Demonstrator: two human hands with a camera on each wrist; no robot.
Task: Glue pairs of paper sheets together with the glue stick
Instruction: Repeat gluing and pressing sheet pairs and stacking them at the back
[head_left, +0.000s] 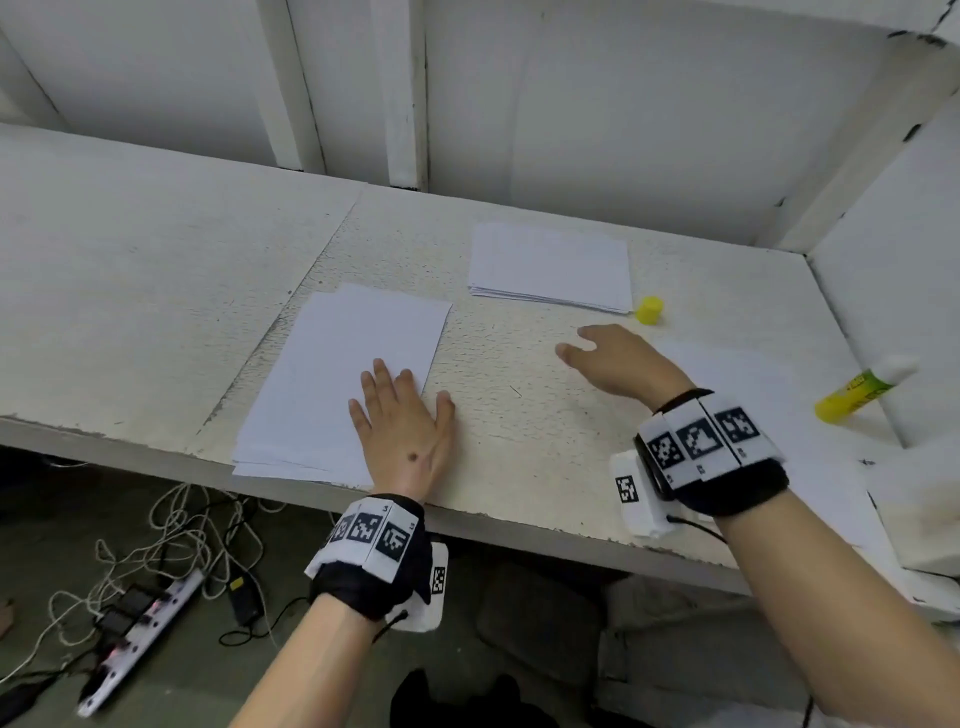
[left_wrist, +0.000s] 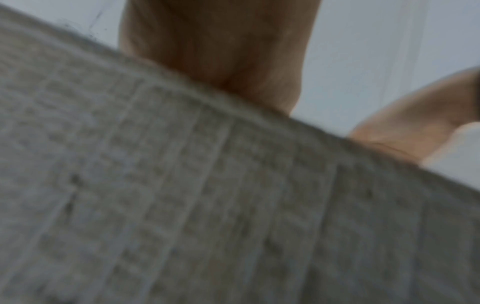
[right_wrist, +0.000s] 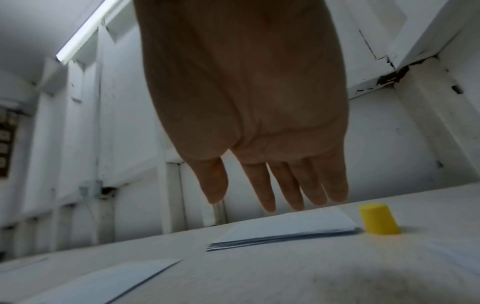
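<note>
My left hand (head_left: 400, 415) lies flat, fingers straight, on the near corner of a stack of white sheets (head_left: 337, 374) at the table's front edge. My right hand (head_left: 610, 358) hovers open above the table, holding nothing; the right wrist view shows its fingers (right_wrist: 285, 185) straight and pointing toward a second paper stack (head_left: 550, 265) (right_wrist: 285, 228) farther back. The yellow cap (head_left: 649, 310) (right_wrist: 379, 219) stands beside that stack's right corner. At the far right lies the uncapped yellow glue stick (head_left: 862, 387), its white tip bare. The left wrist view is blurred and shows only my palm (left_wrist: 221, 51) on a surface.
The white table (head_left: 519, 441) is boxed in by a back wall with posts (head_left: 400, 93) and a side panel (head_left: 893, 249) on the right. A faint single sheet (head_left: 743, 374) seems to lie right of my right hand. A power strip and cables (head_left: 140, 623) lie on the floor.
</note>
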